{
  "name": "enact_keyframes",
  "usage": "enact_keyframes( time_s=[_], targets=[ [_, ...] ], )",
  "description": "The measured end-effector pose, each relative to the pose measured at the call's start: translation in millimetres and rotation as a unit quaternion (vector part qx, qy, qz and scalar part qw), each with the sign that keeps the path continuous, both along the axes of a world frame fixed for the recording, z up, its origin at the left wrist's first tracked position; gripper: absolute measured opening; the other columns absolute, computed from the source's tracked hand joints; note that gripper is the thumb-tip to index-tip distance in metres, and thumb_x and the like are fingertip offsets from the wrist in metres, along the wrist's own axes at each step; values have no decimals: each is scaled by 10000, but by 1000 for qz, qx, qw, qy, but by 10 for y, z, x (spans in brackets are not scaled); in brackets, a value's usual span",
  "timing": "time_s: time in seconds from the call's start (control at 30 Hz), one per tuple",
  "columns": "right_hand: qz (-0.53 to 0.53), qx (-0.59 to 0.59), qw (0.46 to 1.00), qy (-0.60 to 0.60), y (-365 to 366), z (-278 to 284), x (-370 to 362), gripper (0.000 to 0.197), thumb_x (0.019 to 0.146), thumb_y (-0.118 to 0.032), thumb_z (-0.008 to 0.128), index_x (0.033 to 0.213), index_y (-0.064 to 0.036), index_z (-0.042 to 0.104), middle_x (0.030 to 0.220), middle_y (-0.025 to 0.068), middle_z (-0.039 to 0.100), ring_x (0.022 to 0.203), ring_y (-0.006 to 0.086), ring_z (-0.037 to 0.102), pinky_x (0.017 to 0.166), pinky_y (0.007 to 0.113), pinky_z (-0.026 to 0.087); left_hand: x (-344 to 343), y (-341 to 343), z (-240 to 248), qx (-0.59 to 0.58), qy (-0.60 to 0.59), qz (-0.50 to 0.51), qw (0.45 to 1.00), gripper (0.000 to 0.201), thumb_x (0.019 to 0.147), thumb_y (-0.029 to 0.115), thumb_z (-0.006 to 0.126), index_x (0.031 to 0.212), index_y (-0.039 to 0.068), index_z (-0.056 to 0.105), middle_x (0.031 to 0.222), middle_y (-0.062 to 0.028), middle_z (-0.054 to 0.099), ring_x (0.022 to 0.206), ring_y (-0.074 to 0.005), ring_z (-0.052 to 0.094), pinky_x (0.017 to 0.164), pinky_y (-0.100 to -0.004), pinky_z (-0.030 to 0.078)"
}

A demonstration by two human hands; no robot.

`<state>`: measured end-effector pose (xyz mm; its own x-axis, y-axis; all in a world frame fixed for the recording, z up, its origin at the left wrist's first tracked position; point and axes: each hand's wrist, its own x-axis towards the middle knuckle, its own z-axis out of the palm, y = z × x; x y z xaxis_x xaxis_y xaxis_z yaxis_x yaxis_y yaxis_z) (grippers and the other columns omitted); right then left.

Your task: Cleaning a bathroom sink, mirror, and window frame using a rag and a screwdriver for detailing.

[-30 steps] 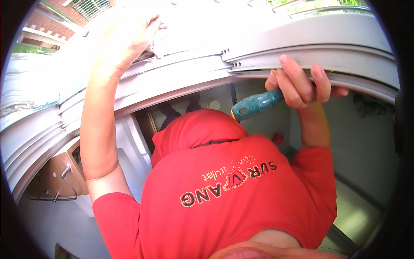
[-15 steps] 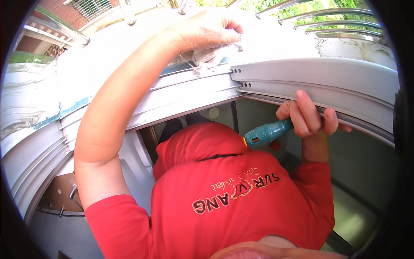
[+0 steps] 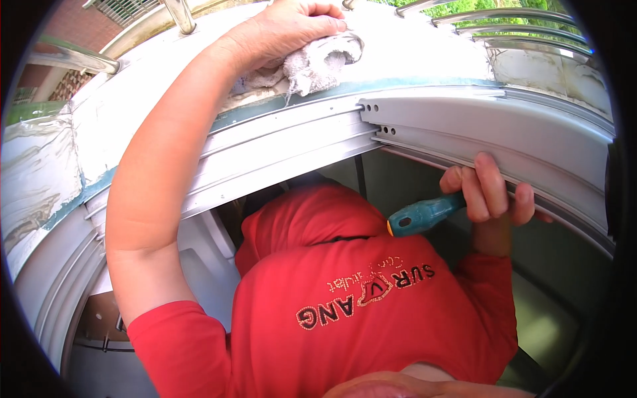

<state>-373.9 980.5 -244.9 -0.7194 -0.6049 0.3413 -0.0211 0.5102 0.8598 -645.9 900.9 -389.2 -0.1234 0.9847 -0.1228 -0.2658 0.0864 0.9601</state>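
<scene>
My left hand (image 3: 290, 28) reaches over the window track, its fingers curled on a bunched greyish-white cloth (image 3: 324, 65) that lies against the bright sill. In my right hand (image 3: 488, 191) is a screwdriver (image 3: 428, 213), its teal handle pointing left with a yellow end; the shaft is hidden behind the fingers. Some fingers of that hand rest against the lower edge of a white window sash (image 3: 491, 132). The white metal window track (image 3: 285, 147) runs below the cloth and meets the sash at a corner with small holes.
Metal railing bars (image 3: 517, 32) stand beyond the sill (image 3: 152, 99), with greenery and a brick wall behind. At the lower left, a brown panel (image 3: 106, 318) shows below the curved frame. My red shirt (image 3: 371, 298) fills the lower middle.
My left hand and the cloth have moved left along the sill, and more of the cloth shows. My right hand, still holding the screwdriver, sits slightly lower and further right in view.
</scene>
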Motion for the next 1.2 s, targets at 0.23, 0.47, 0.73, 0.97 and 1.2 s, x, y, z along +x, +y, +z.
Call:
enact_keyframes(
  time_s=[0.23, 0.47, 0.73, 0.97, 1.2],
  targets=[
    [-83, -27, 996, -11, 69, 39, 153, 115, 804, -279, 479, 822, -210, 390, 932, -128, 521, 1150, 205, 324, 1105, 470, 0, -105, 10, 80, -28, -53, 33, 998, 222, 833, 144, 592, 996, -8, 593, 885, -74, 625, 803, -110, 581, 698, -226, 480],
    [92, -34, 986, 135, 267, 23, 79, 393, 904, -536, 315, 770, -249, 547, 842, -53, 575, 1045, 173, 482, 1095, 492, 107, -148, 51, 109, -35, -88, 37, 995, 206, 827, 136, 598, 989, 7, 601, 870, -64, 627, 768, -112, 586, 692, -226, 485],
    [-186, 48, 976, -107, -298, 263, -123, 198, 869, -352, 517, 965, -252, 659, 1062, -104, 636, 1180, 235, 454, 1095, 524, 12, -183, 15, 92, -58, -90, 34, 994, 181, 819, 107, 609, 970, 8, 601, 871, -69, 629, 769, -116, 596, 681, -228, 493],
    [-266, -5, 960, -90, -175, 330, -32, 190, 868, -291, 511, 952, -244, 674, 1033, -148, 640, 1075, 126, 546, 1108, 439, 16, -194, 16, 67, -56, -152, 36, 986, 188, 816, 90, 610, 984, 7, 593, 873, -75, 630, 761, -126, 604, 682, -238, 503],
    [-195, 10, 977, -91, 49, 338, -12, 124, 827, -260, 539, 831, -221, 657, 934, -115, 670, 908, 99, 622, 1049, 368, 215, -114, 60, 217, -68, -145, 79, 984, 141, 817, 62, 599, 950, 22, 576, 850, -74, 624, 749, -125, 609, 673, -232, 504]
  ],
)
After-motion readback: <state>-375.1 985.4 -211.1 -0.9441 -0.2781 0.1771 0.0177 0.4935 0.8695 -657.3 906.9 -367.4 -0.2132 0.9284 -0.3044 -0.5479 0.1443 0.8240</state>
